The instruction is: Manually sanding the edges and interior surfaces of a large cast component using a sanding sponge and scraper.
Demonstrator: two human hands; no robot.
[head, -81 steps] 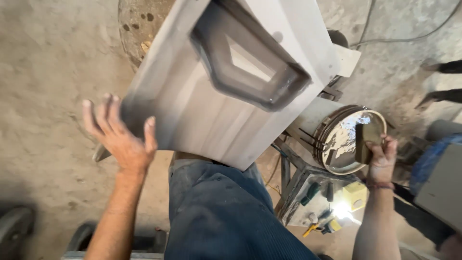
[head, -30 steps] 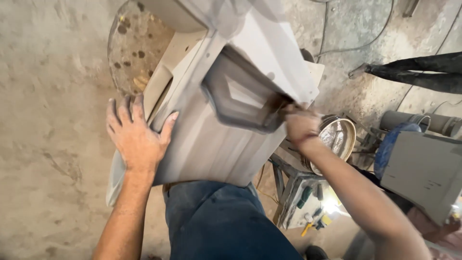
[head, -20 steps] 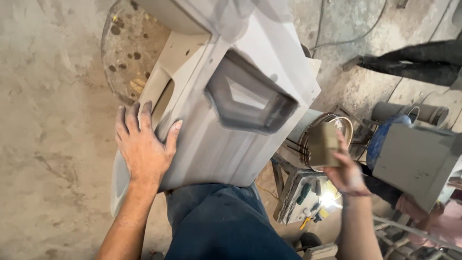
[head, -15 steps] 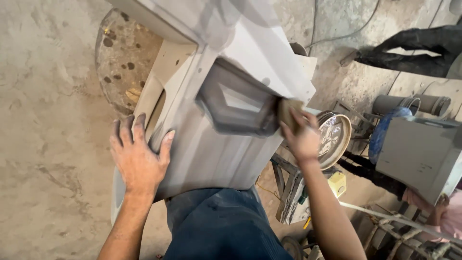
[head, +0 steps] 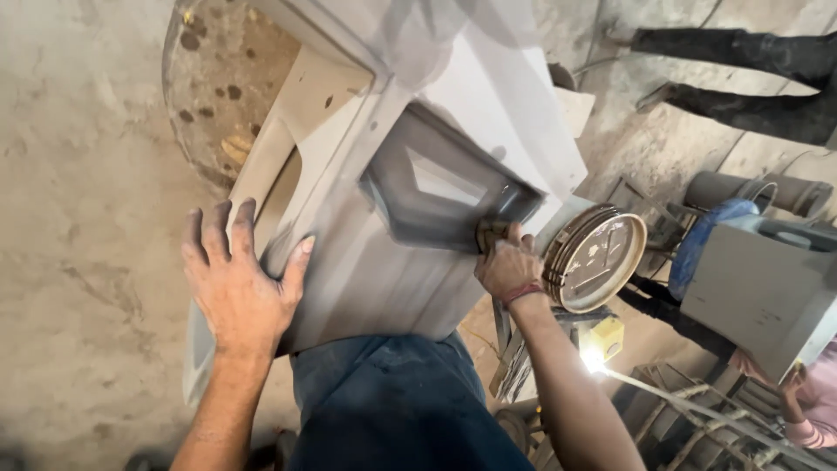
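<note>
A large grey moulded panel (head: 410, 174) with a recessed rectangular pocket fills the middle and upper part of the frame, tilted and resting against the person's lap in dark blue trousers (head: 392, 410) at the bottom centre. The left hand (head: 240, 283), at the left centre of the frame, lies flat on the panel's left edge with fingers spread wide and the thumb pointing up along the surface; it presses rather than grasps, so its grip stands open. The right hand (head: 508, 266), just right of centre, has its grip clamped on a small brownish sanding pad (head: 488, 235), which is pressed to the lower right corner of the recessed pocket. Just beside that hand, to the right, sits a round shallow pan (head: 602, 262) with a metal rim. Further right, a blue-and-grey machine housing (head: 758, 279) occupies the right edge of the frame, and a yellow object (head: 603, 336) glows below the pan. Another person's dark-clad legs (head: 741, 65) show at the upper right. Dusty concrete floor (head: 78, 174) covers the left side.
</note>
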